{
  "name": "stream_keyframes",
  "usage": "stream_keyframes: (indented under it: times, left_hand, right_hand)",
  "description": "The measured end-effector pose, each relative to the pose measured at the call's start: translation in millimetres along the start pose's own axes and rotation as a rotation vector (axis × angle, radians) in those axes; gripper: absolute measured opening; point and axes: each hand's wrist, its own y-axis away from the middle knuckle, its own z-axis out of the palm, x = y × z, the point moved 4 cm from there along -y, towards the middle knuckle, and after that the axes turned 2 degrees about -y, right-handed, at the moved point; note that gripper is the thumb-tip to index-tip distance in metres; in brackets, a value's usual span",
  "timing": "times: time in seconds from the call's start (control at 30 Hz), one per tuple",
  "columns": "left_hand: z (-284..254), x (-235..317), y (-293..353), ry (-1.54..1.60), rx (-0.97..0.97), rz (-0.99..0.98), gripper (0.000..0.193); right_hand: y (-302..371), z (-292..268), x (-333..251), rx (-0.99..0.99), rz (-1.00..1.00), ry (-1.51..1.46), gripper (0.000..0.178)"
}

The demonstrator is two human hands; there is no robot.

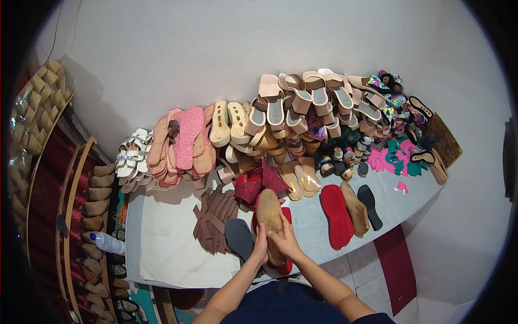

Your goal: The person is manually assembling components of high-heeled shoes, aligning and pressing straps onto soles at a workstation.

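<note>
Now: L hand (260, 247) & R hand (287, 244) both w/ fingers clamped on wooden shoe last (269, 208), one per side, above front of table (306, 233). Red sole (288, 217) directly beneath; contact w/ last unclear. Dk grey sole (238, 235) just L; brown strips (215, 222) beyond. Well to R, in row: 2nd red sole (334, 217), 2nd wooden last (353, 204), blk sole (369, 205).
</note>
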Motion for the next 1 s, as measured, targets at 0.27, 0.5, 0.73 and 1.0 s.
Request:
stream_keyframes:
  times: [0.27, 0.5, 0.73, 1.0]
  left_hand:
    - [-8, -2, 17, 0.089, -0.267, -0.313, 0.07]
    - [8, -1, 35, 0.033, -0.33, -0.379, 0.074]
    - [19, -17, 29, -0.017, -0.32, -0.329, 0.073]
    - [49, -31, 30, 0.139, -0.473, -0.383, 0.063]
  right_hand:
    - [-54, -15, 33, 0.067, 0.348, -0.629, 0.051]
    - [-53, -5, 22, -0.553, 0.418, -1.58, 0.057]
    - [-56, -19, 50, -0.457, 0.39, -1.286, 0.05]
    - [-79, -48, 35, -0.576, 0.414, -1.395, 0.049]
